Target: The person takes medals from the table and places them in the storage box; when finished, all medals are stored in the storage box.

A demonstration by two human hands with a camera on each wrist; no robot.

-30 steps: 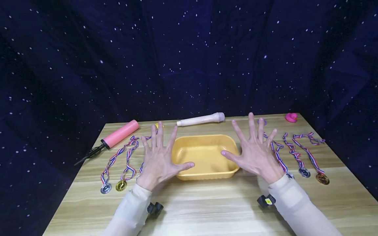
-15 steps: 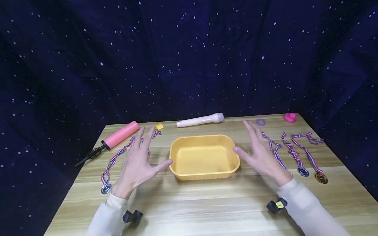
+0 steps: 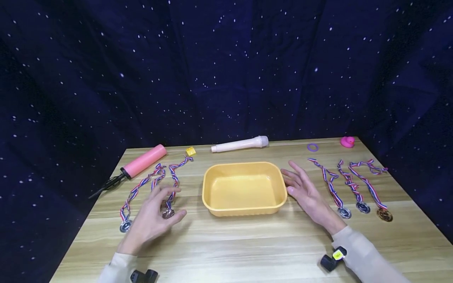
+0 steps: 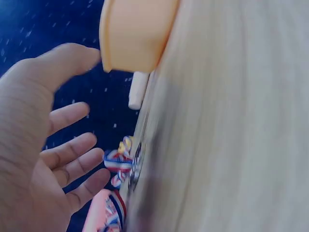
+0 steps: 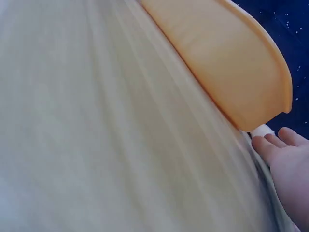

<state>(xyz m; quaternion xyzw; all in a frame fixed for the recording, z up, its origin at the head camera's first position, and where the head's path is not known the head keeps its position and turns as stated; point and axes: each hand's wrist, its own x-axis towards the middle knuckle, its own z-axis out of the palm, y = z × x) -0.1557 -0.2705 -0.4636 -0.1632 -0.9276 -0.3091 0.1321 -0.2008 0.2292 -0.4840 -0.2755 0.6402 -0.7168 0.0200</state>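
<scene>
yellow tray [image 3: 244, 188] sits mid surface [image 3: 247, 243]. left hand [image 3: 152, 218], fingers loose, reaches a medal [image 3: 168, 213], nothing gripped; likely the pick-up step, needing a pinch. right hand [image 3: 307, 193] open beside tray. left wrist: fingers [image 4: 72, 150] spread near ribbon [image 4: 118, 162]. right wrist: fingers [image 5: 270, 145] straight by tray.

My yellow-orange tub [image 3: 244, 188] sits on the pale wood-grain bench [image 3: 247, 247], with red, white and blue striped ribbons [image 3: 155, 182] carrying silver, gold and bronze medals [image 3: 385, 214]. Behind are a pink pump [image 3: 144, 160], a cream microphone [image 3: 240, 144], a purple ring [image 3: 312, 147], a pink duck [image 3: 348, 141] and a dark blue star-speckled cloth [image 3: 226, 67].
</scene>
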